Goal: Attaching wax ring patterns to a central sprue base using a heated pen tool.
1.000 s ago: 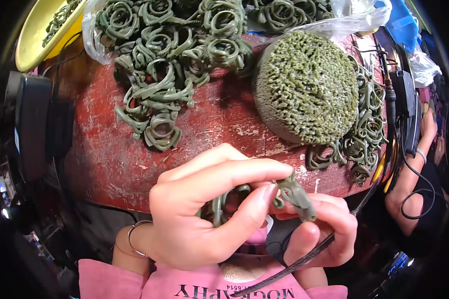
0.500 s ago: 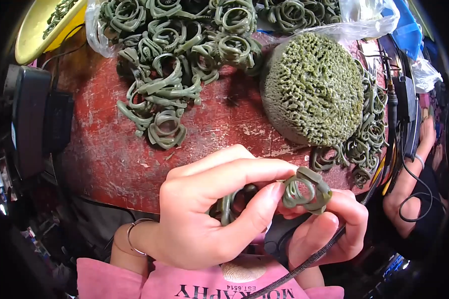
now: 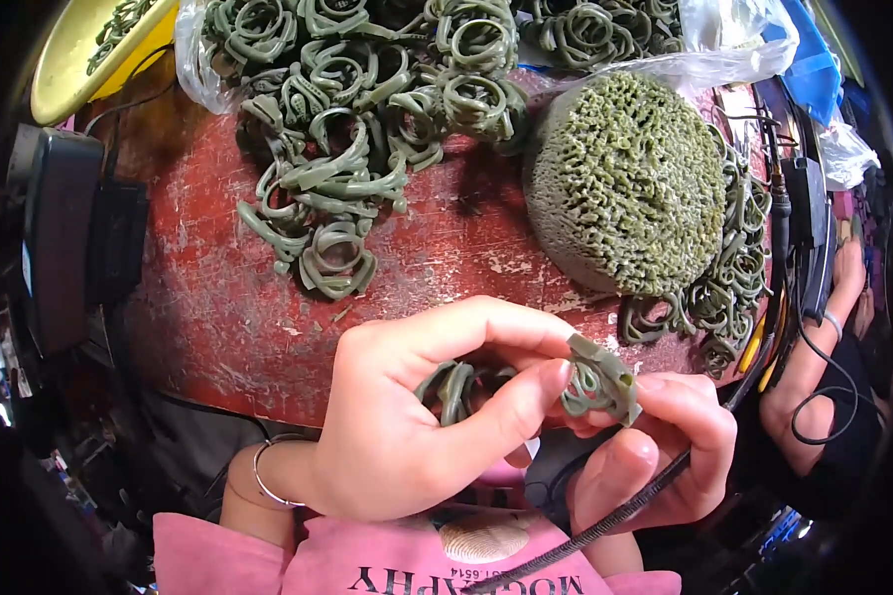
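Observation:
My left hand [image 3: 417,416] and my right hand [image 3: 655,446] meet low in the picture, both gripping one green wax ring [image 3: 600,379] between thumbs and fingertips. Further green rings [image 3: 456,385] sit tucked in my left palm. A dark cable [image 3: 605,521] runs under my right hand. Beyond the hands lies a worn red table [image 3: 218,297] with a heap of loose green rings [image 3: 357,119]. A green dome of packed rings [image 3: 625,183] stands at the right.
A yellow bowl [image 3: 79,59] with rings sits at the far left. A black box [image 3: 55,233] lies at the table's left edge. More rings [image 3: 714,297] pile beside the dome. Another person's hand [image 3: 824,337] is at the right with cables. Clear plastic bags [image 3: 734,40] lie at the back.
The ring between my fingertips has turned and shifted slightly right and up. My head has moved, so the table appears lower in view.

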Demonstrator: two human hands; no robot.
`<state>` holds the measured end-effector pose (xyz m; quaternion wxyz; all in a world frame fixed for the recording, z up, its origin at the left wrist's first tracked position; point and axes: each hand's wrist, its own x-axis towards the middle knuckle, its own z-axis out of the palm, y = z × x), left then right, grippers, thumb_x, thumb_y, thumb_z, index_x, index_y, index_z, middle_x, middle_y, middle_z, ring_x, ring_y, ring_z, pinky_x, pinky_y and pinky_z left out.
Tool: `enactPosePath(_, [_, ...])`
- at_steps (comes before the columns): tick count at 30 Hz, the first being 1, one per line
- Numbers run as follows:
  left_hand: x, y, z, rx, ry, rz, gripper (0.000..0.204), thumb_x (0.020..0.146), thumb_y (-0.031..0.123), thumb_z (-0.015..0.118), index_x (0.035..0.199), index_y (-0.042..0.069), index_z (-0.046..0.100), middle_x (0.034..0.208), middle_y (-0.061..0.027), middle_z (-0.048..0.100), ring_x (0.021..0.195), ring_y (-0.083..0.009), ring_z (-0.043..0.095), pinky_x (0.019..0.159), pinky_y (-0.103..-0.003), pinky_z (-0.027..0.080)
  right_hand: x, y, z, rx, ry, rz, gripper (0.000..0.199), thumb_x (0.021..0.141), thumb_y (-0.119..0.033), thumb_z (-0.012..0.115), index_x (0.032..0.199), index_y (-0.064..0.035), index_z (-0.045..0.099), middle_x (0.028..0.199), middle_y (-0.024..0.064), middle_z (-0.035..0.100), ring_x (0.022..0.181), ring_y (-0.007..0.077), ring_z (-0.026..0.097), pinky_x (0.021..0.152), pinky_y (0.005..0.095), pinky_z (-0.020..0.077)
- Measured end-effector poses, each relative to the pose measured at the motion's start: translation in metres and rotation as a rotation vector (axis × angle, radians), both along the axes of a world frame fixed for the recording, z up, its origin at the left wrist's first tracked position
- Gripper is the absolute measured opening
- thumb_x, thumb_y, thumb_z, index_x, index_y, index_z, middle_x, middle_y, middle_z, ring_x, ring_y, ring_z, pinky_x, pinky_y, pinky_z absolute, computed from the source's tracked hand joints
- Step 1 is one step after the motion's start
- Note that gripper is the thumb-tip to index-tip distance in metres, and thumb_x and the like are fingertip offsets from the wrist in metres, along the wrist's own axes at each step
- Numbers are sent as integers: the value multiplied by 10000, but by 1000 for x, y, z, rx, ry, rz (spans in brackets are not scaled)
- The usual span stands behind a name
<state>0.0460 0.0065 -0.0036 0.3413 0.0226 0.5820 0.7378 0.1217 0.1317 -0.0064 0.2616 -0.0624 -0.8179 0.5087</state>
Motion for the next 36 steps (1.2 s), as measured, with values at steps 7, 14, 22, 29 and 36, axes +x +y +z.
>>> enactPosePath(7, [-2, -2, -3, 10, -22, -24, 135, 810, 17, 561, 912, -65, 594, 751, -105, 615, 556, -94, 570, 489, -197, 456, -6, -6, -3, 123, -76, -70, 259, 855, -218, 523, 880, 34, 471, 675, 103, 542, 523, 96, 474, 450, 175, 371])
enactPosePath(14, [-5, -2, -5, -66, 288, -21, 169, 759, -5, 594, 923, -43, 613, 770, -92, 596, 620, -107, 566, 549, -211, 449, -9, -5, -2, 332, 26, -141, 212, 843, -179, 523, 844, 32, 501, 644, 82, 526, 508, 113, 451, 449, 194, 348])
enactPosePath(22, [-7, -4, -6, -132, 677, -25, 256, 654, -46, 629, 906, -1, 640, 787, -109, 610, 678, -167, 580, 615, -246, 461, -5, -10, -5, 216, 70, -235, 224, 840, -183, 529, 836, 40, 523, 589, 66, 501, 473, 87, 420, 420, 180, 315])
enactPosePath(29, [-3, -7, -3, -172, 811, 17, 323, 601, -83, 616, 902, 28, 648, 779, -99, 598, 678, -163, 582, 593, -240, 468, -2, -5, -3, 235, 27, -152, 265, 861, -219, 517, 872, 46, 515, 592, 70, 495, 445, 88, 427, 402, 174, 324])
enactPosePath(36, [2, -5, 0, -253, 840, 72, 287, 611, -79, 623, 879, 20, 633, 772, -105, 585, 669, -161, 577, 572, -241, 464, 11, 4, -11, -74, 14, -15, 270, 831, -152, 570, 977, 69, 514, 696, 103, 578, 503, 147, 536, 485, 235, 428])
